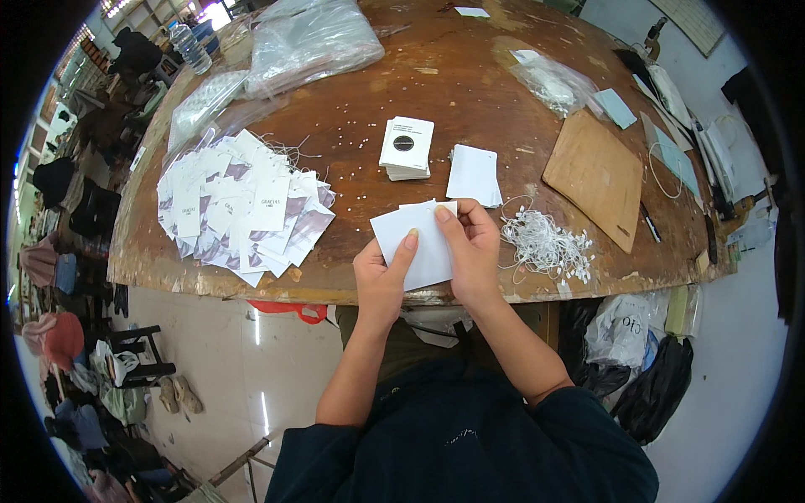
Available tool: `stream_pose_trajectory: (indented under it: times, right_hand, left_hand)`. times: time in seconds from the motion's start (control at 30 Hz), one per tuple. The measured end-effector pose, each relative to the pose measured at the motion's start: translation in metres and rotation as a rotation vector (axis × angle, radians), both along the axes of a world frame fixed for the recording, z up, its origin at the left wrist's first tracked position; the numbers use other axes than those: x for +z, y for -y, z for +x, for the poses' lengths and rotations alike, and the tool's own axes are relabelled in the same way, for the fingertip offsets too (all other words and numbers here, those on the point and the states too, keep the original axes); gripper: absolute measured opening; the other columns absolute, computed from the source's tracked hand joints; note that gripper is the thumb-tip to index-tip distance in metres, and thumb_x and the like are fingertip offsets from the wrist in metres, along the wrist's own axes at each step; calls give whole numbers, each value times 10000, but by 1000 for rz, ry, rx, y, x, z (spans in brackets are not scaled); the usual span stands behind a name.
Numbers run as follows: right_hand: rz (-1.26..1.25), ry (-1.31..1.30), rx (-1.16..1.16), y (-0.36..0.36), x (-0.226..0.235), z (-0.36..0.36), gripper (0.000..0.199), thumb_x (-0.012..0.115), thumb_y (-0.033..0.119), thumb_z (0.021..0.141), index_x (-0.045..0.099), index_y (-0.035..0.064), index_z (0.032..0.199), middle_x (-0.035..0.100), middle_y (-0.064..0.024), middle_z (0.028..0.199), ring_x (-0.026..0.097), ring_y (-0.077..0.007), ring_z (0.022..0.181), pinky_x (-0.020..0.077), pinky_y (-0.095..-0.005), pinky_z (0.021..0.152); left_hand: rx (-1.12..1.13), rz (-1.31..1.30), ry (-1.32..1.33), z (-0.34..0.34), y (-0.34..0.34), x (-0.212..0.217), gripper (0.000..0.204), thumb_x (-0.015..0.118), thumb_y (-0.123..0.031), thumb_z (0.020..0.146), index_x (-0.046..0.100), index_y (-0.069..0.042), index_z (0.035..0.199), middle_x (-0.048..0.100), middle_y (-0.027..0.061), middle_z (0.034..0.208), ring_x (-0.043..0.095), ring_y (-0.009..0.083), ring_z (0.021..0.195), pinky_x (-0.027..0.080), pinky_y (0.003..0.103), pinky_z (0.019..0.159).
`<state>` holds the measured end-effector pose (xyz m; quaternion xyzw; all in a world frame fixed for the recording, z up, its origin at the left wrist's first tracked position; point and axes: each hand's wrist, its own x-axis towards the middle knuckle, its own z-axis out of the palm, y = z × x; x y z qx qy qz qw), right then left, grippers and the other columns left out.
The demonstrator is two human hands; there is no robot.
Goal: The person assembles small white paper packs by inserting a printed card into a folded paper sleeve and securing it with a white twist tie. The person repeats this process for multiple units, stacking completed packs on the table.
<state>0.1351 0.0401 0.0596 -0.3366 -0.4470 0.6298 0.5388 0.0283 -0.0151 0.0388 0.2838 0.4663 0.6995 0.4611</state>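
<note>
Several white cards (417, 256) are held between my two hands, slightly fanned, over the front edge of the wooden table. My left hand (382, 275) grips their left side, thumb on top. Thumb and fingers of my right hand (470, 251) pinch them at the upper right. Just beyond the cards stand a neat stack of printed white cards (407, 149) with a dark round mark and a lower stack of blank white cards (473, 174). A tangled heap of white tag strings (547, 246) lies right of my right hand. Left of my hands spreads a loose pile of printed tags (243, 205).
Clear plastic bags (314, 46) lie at the back left, near a plastic bottle (189, 48). On the right are a brown board (594, 180), a black pen (650, 222) and a bag of white bits (553, 82). Black bags (658, 390) sit beneath the table's right side.
</note>
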Motion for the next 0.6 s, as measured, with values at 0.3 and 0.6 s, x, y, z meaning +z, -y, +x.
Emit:
stream_pose_trajectory:
  times: [0.3, 0.6]
  right_hand:
    - [-7, 3, 22, 1, -4, 1, 136, 639, 121, 979, 606, 0, 1033, 653, -23, 938, 595, -52, 835, 501, -225, 734]
    - [819, 880, -419, -36, -4, 61, 168, 678, 85, 909, 664, 8, 1058, 677, -65, 894, 614, -186, 815, 499, -315, 755]
  left_hand:
    - [28, 26, 15, 3, 0, -3, 239, 692, -116, 941, 670, 48, 1114, 701, 69, 1018, 633, 89, 871, 518, 257, 772]
    - [53, -18, -52, -10, 4, -13, 242, 704, -75, 907, 663, 47, 1112, 695, 77, 1033, 635, 114, 904, 506, 276, 817]
